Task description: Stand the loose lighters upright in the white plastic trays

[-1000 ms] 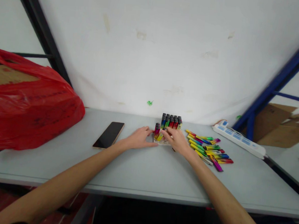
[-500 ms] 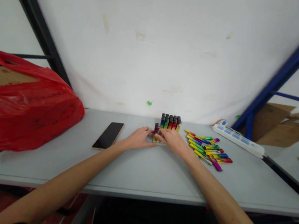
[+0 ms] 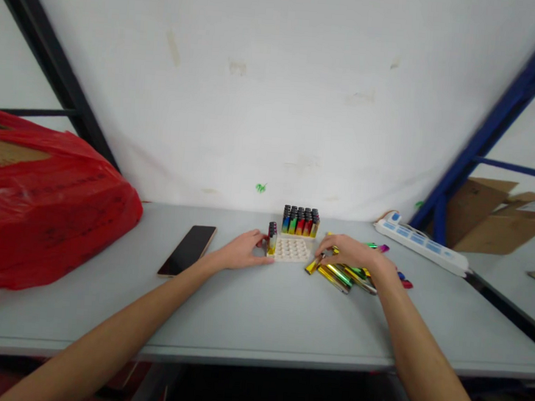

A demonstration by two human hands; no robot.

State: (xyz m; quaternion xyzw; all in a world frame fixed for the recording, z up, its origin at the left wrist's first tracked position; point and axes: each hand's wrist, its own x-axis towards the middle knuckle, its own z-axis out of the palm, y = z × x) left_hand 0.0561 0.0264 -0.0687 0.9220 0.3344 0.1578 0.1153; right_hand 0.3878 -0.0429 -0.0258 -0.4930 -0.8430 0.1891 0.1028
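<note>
A white tray with rows of round holes lies flat on the table, a column of upright lighters along its left side. At that left end, my left hand grips the tray, its thumb by the front corner and its fingers farther back beside the lighters. To the right of the tray my right hand pinches a yellow-gold lighter, tilted over the table. Under and around this hand lies a loose pile of shiny coloured lighters, partly hidden by it.
Behind the tray stands a block of upright lighters with black tops. A phone lies left of my left hand. Farther out are a red plastic bag, a white power strip and a cardboard box. A wall closes off the back.
My right hand has moved right from the tray to the loose pile and now pinches a lighter there. The tray's holes have come into sight. My left hand has stayed at the tray.
</note>
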